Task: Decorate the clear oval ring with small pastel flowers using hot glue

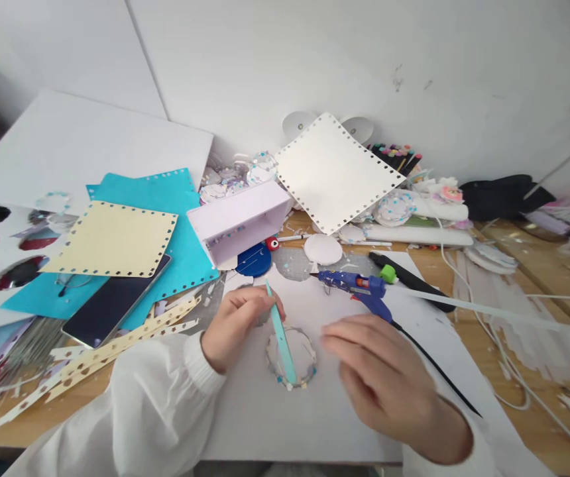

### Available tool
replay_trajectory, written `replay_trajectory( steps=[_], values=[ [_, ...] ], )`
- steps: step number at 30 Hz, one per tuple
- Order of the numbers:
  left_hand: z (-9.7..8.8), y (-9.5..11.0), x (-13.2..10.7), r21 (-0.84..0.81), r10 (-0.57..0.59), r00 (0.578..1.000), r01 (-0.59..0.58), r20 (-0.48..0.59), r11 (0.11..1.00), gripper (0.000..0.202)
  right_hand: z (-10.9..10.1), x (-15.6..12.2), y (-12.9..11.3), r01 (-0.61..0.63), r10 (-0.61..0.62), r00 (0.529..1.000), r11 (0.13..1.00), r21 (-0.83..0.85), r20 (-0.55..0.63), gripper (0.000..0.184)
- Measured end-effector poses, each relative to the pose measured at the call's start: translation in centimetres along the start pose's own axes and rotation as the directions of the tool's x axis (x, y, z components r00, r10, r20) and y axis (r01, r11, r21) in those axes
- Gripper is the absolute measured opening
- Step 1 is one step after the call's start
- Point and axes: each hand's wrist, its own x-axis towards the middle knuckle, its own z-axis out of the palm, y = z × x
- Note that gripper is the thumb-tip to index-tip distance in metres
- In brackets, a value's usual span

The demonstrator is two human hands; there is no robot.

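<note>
My left hand (pixel 239 322) is closed, with thumb and fingers pinching a narrow teal strip (pixel 284 341) near its upper end. The strip slants down across a wire ring (pixel 313 351) dotted with small blue and pale beads, its lower end at the ring's near side. This ring lies on a white sheet (pixel 260 424). To the right of the ring, my right hand (pixel 382 374) hovers with loosely bent fingers, slightly blurred, and nothing shows in it. Behind that hand, a blue hot glue gun (pixel 352 283) lies with its nozzle toward the left.
A lilac box (pixel 245 222), a blue round lid (pixel 254 260) and a white oval piece (pixel 323 250) are beyond my hands. On the left, a phone (pixel 116 301) rests on turquoise sheets (pixel 185 248). A white cable (pixel 468 338) loops at the right.
</note>
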Motion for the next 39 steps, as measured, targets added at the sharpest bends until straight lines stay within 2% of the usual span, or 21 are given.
replay_trajectory(
  steps=[2, 4, 6, 7, 9, 10, 13, 15, 17, 19, 22, 24, 26, 29, 31, 33, 39],
  values=[
    [-0.2, 0.1, 0.0, 0.014, 0.013, 1.000, -0.013, -0.001, 1.000, 0.027, -0.6, -1.9, 0.2, -0.168, 0.157, 0.978, 0.983, -0.070, -0.139, 0.026],
    [-0.3, 0.0, 0.1, 0.024, 0.030, 0.999, -0.030, 0.029, 0.999, 0.028, -0.7, -3.6, 0.9, -0.375, 0.325, 0.904, 0.914, -0.151, -0.278, 0.019],
    [-0.5, -0.3, 0.0, 0.042, 0.052, 0.996, -0.056, 0.074, 0.998, 0.030, -0.4, -4.9, 2.0, -0.533, 0.448, 0.828, 0.815, -0.226, -0.338, 0.016],
    [-0.5, -0.4, 0.0, 0.047, 0.064, 0.993, -0.069, 0.096, 0.997, 0.030, 0.0, -5.3, 2.6, -0.580, 0.493, 0.804, 0.772, -0.260, -0.332, 0.023],
    [-0.5, -0.7, 0.0, 0.038, 0.082, 0.988, -0.088, 0.130, 0.995, 0.031, 0.9, -5.6, 3.9, -0.616, 0.538, 0.786, 0.721, -0.318, -0.304, 0.038],
    [-0.5, -0.8, 0.0, 0.030, 0.087, 0.986, -0.093, 0.143, 0.995, 0.032, 1.5, -5.5, 4.5, -0.617, 0.557, 0.787, 0.709, -0.342, -0.264, 0.038],
    [-0.5, -1.1, 0.1, 0.035, 0.097, 0.982, -0.104, 0.159, 0.994, 0.034, 2.9, -4.6, 5.9, -0.620, 0.605, 0.779, 0.701, -0.352, -0.167, 0.019],
    [-0.5, -1.3, 0.1, 0.050, 0.094, 0.984, -0.103, 0.153, 0.993, 0.035, 3.5, -3.6, 6.6, -0.628, 0.612, 0.773, 0.703, -0.334, -0.164, 0.013],
    [-0.6, -1.5, 0.2, 0.063, 0.086, 0.985, -0.096, 0.147, 0.993, 0.036, 3.6, -2.4, 7.1, -0.645, 0.616, 0.762, 0.695, -0.317, -0.199, 0.014],
    [-0.8, -1.7, 0.2, 0.081, 0.078, 0.984, -0.091, 0.159, 0.992, 0.037, 3.4, -1.3, 7.3, -0.693, 0.640, 0.720, 0.675, -0.253, -0.268, 0.021],
    [-0.8, -1.7, 0.2, 0.111, 0.091, 0.976, -0.115, 0.197, 0.987, 0.039, 3.2, -0.5, 7.1, -0.767, 0.704, 0.615, 0.638, -0.063, -0.356, 0.027],
    [-0.7, -1.4, 0.2, 0.129, 0.124, 0.968, -0.155, 0.217, 0.979, 0.041, 3.2, -0.7, 6.6, -0.776, 0.727, 0.585, 0.631, 0.013, -0.360, 0.028],
    [-0.5, -0.9, 0.1, 0.164, 0.163, 0.959, -0.203, 0.231, 0.965, 0.043, 3.2, -1.2, 6.0, -0.765, 0.722, 0.594, 0.643, 0.029, -0.354, 0.022],
    [0.0, -0.1, -0.1, 0.234, 0.192, 0.947, -0.254, 0.256, 0.938, 0.047, 3.1, -1.9, 5.5, -0.696, 0.677, 0.660, 0.714, 0.074, -0.324, 0.007],
    [0.1, 0.1, -0.2, 0.256, 0.200, 0.944, -0.269, 0.264, 0.929, 0.049, 3.0, -2.1, 5.4, -0.618, 0.624, 0.721, 0.776, 0.129, -0.301, 0.014],
    [0.2, 0.2, -0.3, 0.264, 0.198, 0.943, -0.269, 0.266, 0.926, 0.049, 3.0, -2.1, 5.5, -0.563, 0.588, 0.756, 0.808, 0.172, -0.288, 0.017],
    [0.1, -0.3, -0.4, 0.252, 0.195, 0.941, -0.267, 0.278, 0.930, 0.045, 2.9, -2.1, 5.4, -0.568, 0.607, 0.755, 0.794, 0.215, -0.248, 0.020]
  ],
)
